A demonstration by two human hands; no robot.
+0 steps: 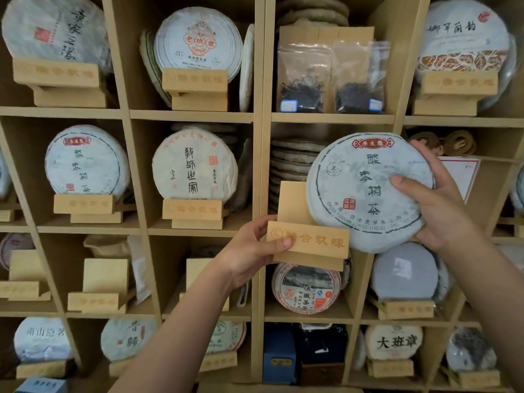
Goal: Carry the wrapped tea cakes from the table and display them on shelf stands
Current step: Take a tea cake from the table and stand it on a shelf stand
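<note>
Holding tea cake (365,191) right hand (442,205), stand (309,242) left hand (255,248)

Soft even light, warped blurry edges

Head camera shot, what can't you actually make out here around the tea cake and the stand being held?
- Tea cake: right edge hidden by the right hand; back unseen.
- Wooden stand: left end covered by the left hand; whether the cake sits in its slot is unclear.
- Compartment behind: the stacked cakes are partly blocked by the cake and stand.
</note>
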